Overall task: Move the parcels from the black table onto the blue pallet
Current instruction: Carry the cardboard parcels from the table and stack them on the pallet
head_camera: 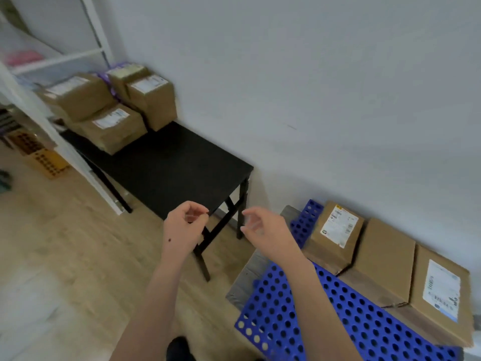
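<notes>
Looking first at the brown cardboard parcels (114,126), I count about four bunched at the far left end of the black four-legged surface (182,162), pressed together and close to the white wall (286,74). They are plain taped boxes. Three show a white shipping label on top, and the rearmost one (125,74) has something purple beside it that the blur keeps me from making out. The near end of that surface is bare.

Down on the right, the blue perforated plastic pallet (369,334) lies on a grey mat (247,277) over the pale wood floor (65,243). Three more cardboard boxes stand on it in a row along the wall, touching side by side: a labelled one (335,233), an unlabelled one (385,259), and a larger labelled one (442,290).

Both bare arms reach forward between surface and pallet. My left hand (186,227) hangs before the surface's near corner with fingers loosely curled, its grip holding nothing. My right hand (265,230) is just beside it, fingers relaxed and spread, its grip likewise empty.

A white shelving frame (99,29) stands at the far left.
</notes>
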Available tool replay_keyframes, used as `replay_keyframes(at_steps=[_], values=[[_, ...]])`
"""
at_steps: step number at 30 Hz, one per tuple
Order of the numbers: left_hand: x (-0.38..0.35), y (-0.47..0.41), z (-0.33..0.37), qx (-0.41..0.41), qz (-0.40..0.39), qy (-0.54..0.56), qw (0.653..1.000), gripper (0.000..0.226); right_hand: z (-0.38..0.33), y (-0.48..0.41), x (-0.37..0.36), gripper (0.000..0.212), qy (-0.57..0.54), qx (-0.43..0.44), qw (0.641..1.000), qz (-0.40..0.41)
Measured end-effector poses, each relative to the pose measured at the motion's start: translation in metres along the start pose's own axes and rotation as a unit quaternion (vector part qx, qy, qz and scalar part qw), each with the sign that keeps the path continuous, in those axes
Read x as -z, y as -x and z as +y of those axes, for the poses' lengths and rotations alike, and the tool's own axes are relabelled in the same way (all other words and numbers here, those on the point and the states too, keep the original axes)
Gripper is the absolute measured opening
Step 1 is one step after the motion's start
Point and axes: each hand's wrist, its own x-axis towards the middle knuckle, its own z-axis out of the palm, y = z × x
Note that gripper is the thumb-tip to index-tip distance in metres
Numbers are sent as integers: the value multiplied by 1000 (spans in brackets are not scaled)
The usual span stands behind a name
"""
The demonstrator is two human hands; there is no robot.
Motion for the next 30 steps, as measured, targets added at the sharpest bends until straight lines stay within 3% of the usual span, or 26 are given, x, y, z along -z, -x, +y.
replay_keyframes(at_steps=[12,21,30], values=[[146,-64,-35,-43,11,-3,999,23,-149,-66,-101,21,-86,48,995,2],[200,-113,-66,-13,30,14,999,22,-196,-130,-153,23,-73,37,994,-77],[230,-222,-70,-18,24,-38,999,14,-234,-246,-185,23,-109,66,988,-85]])
